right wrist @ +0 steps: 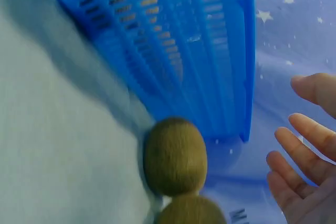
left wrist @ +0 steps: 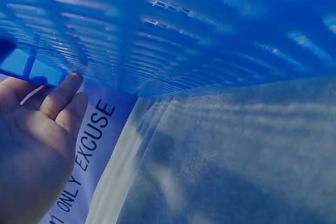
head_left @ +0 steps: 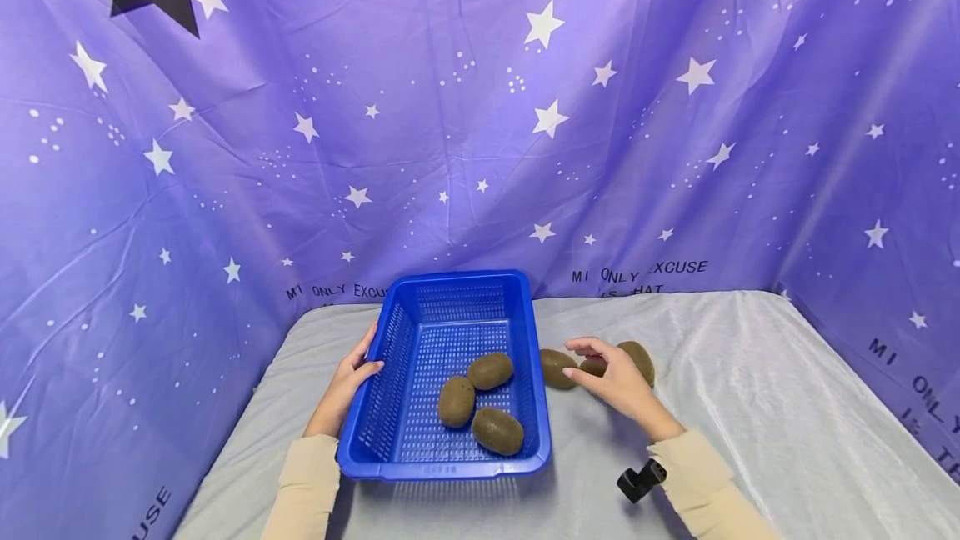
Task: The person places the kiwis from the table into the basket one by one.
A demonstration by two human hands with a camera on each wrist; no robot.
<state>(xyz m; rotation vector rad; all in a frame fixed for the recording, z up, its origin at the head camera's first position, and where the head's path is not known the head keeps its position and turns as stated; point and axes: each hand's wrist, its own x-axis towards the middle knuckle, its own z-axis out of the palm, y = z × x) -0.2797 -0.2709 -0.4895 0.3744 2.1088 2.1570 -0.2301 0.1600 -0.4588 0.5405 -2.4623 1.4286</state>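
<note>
A blue perforated plastic basket point(head_left: 442, 470) holds three brown kiwifruit, among them a kiwifruit point(head_left: 498, 431) near its front right corner. My left hand point(head_left: 347, 382) grips the basket's left rim, the thumb over the edge; in the left wrist view its fingers point(left wrist: 62, 98) touch the rim from outside. My right hand point(head_left: 617, 377) hovers over more kiwifruit right of the basket, thumb and fingers parted, holding nothing. Of these, one kiwifruit point(head_left: 557, 368) lies close by the basket wall, another point(head_left: 594, 366) is partly hidden by the hand, and a third kiwifruit point(head_left: 639, 359) shows behind it.
A pale grey cloth point(head_left: 757, 407) covers the table. Purple star-printed curtains point(head_left: 450, 107) hang at the back and both sides. A small black device point(head_left: 641, 480) is worn at the right wrist, over a beige sleeve point(head_left: 701, 477).
</note>
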